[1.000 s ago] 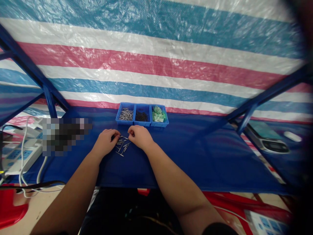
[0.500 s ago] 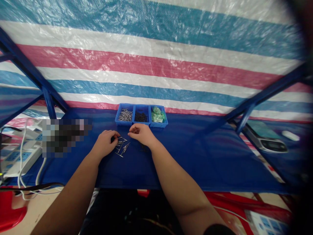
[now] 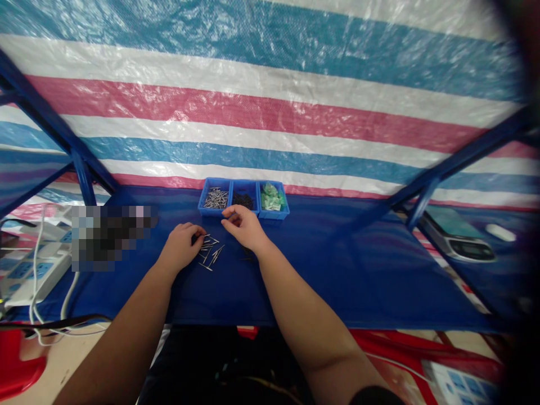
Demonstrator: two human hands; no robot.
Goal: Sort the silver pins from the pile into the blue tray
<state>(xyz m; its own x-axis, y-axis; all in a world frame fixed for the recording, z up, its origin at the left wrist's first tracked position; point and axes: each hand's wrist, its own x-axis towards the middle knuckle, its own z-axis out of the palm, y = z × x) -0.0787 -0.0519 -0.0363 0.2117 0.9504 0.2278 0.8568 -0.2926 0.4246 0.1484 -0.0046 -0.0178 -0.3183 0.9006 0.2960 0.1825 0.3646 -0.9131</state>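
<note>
My left hand (image 3: 182, 246) rests on the blue table with curled fingers beside loose silvery nails (image 3: 211, 251); its thumb and fingertips are close together at their edge, and what is between them is too small to name. My right hand (image 3: 243, 226) hovers at the front of the middle bin, its fingers apart and nothing visible in them. The left blue bin (image 3: 215, 212) holds silvery nails, the middle bin (image 3: 245, 183) holds small black pieces, and the right bin (image 3: 274, 215) holds green packets (image 3: 271, 198). A few dark pieces (image 3: 246, 254) lie below my right wrist.
Power strips (image 3: 36, 273) with white cables are at the left, next to a pixelated area. A scale (image 3: 468, 247) stands at the right. Blue metal bars (image 3: 84, 177) slope at both sides, with a striped sheet (image 3: 253, 118) behind the table.
My right hand has moved slightly up, closer to the middle bin, and its fingers have spread a little. My left hand has barely moved.
</note>
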